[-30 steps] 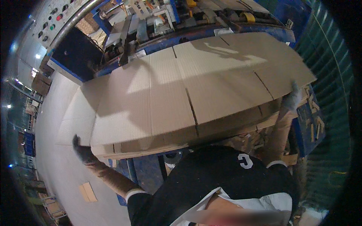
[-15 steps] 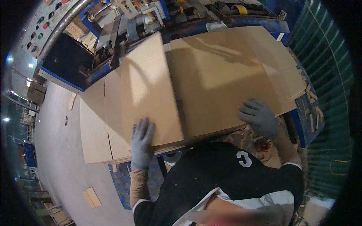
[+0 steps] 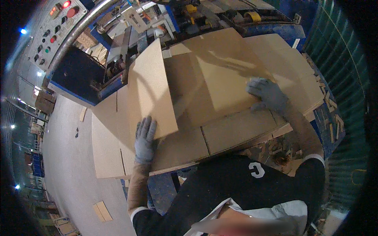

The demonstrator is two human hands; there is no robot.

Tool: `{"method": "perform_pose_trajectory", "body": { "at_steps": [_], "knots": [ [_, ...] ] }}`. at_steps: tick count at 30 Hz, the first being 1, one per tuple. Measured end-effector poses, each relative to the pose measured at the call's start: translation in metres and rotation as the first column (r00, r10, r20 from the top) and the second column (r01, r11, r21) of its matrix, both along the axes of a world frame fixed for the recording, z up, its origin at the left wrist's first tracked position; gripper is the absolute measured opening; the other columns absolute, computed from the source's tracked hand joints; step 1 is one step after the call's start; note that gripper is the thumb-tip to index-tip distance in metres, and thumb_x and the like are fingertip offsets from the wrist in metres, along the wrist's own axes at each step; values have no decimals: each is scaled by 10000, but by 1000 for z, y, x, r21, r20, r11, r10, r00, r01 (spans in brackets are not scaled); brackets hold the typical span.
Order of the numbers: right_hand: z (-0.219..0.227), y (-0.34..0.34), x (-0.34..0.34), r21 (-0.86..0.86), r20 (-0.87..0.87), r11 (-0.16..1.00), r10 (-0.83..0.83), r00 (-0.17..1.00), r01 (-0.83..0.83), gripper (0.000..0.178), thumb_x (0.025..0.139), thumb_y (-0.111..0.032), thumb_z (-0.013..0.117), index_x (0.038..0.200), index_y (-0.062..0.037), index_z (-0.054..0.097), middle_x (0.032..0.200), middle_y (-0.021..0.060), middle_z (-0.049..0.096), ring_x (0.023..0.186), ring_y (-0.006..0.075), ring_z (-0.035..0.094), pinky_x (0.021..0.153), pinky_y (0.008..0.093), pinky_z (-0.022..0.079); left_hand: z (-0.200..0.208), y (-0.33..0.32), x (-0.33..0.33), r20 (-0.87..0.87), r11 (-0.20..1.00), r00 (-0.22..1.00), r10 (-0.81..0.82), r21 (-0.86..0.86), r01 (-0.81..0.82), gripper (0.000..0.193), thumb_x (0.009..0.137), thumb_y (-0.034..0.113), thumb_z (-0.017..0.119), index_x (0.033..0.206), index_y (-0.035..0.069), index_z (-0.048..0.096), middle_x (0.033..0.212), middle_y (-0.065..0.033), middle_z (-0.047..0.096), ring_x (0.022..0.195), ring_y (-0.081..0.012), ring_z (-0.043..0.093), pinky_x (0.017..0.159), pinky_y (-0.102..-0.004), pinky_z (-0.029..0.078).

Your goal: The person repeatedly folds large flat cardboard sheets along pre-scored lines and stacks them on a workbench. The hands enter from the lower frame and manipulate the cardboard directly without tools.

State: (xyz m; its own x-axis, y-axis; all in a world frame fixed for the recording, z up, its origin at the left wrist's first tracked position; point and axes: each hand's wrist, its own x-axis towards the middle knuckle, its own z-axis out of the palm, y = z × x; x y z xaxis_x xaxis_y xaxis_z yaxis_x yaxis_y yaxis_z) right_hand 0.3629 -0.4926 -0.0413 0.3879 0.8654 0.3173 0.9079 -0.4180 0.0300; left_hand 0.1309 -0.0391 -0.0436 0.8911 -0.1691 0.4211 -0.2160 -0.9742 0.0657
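A brown cardboard sheet (image 3: 230,84) lies on top of a stack of slotted cardboard sheets (image 3: 177,147). Its left panel (image 3: 151,92) is folded over and tilted up. My left hand (image 3: 145,141), in a grey glove, rests on the near left corner of that panel with its fingers stretched out. On the right part of the sheet my gloved right hand (image 3: 269,94) lies with fingers extended to the left and thumb apart. The near edge of the sheet sits back from the stack's near edge, so slots in the sheet below show.
Beyond the stack stands a blue machine (image 3: 271,31) with rollers and metal bars. Its control panel (image 3: 53,33) with buttons is at the upper left. Cardboard scraps (image 3: 330,106) litter the right side, beside a green corrugated wall (image 3: 338,51). A cardboard piece (image 3: 102,211) lies on the floor.
The top cardboard sheet has slid away from me toward the machine, uncovering the near strip of the sheet below. My right hand has moved forward with it; my left has shifted slightly.
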Motion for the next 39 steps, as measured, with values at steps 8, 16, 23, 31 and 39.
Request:
{"method": "perform_pose_trajectory", "body": {
  "at_steps": [8, 16, 23, 31, 39],
  "knots": [
    [-19, 79, 101, 103, 121, 959, -275, 954, 264, 604, 814, -570, 579, 1180, -90, 582, 1119, 145, 591, 1090, 328, 541, 944, 431, 426, -9, 56, 155, 131, 975, 978, 161, 130, -178, 608, 820, 238, 661, 1362, 73, 441, 1327, -200, 492, 1264, -385, 428, 1069, -515, 312],
    [4, -1, 23, 252, -235, 664, -663, 711, 704, 523, 858, -407, 621, 1256, -74, 553, 1302, 165, 520, 1175, 341, 516, 974, 414, 436, 2, 71, 68, 315, 742, 673, 669, -245, -624, 651, 858, 407, 651, 1301, -34, 472, 1167, -229, 562, 1042, -381, 538, 960, -466, 415],
    [-39, -115, -86, 117, -353, 15, -934, 56, 993, 594, 878, -402, 598, 1352, -65, 475, 1397, 185, 468, 1262, 348, 476, 1007, 398, 430, -59, 147, -136, -141, -84, -14, 990, -499, -862, 996, 807, 678, 558, 1370, -118, 356, 1352, -315, 449, 1258, -405, 456, 1050, -427, 383],
    [-63, -118, -50, 499, -693, -182, -671, 264, 847, 422, 905, -249, 591, 1225, 26, 578, 1232, 204, 600, 1090, 327, 601, 900, 370, 484, -55, 142, -142, -145, -183, -127, 981, -905, -384, 803, 823, 557, 609, 1293, -83, 487, 1340, -276, 488, 1231, -377, 491, 1014, -452, 396],
    [-45, -94, -52, 651, -755, -322, -179, 631, 688, 458, 905, -202, 606, 1264, 73, 535, 1239, 161, 588, 1075, 221, 583, 930, 318, 459, 27, 116, -172, 75, -72, 307, 949, -895, 440, 594, 894, 239, 548, 1416, 35, 353, 1540, -181, 213, 1428, -323, 175, 1153, -487, 144]
  ]
}}
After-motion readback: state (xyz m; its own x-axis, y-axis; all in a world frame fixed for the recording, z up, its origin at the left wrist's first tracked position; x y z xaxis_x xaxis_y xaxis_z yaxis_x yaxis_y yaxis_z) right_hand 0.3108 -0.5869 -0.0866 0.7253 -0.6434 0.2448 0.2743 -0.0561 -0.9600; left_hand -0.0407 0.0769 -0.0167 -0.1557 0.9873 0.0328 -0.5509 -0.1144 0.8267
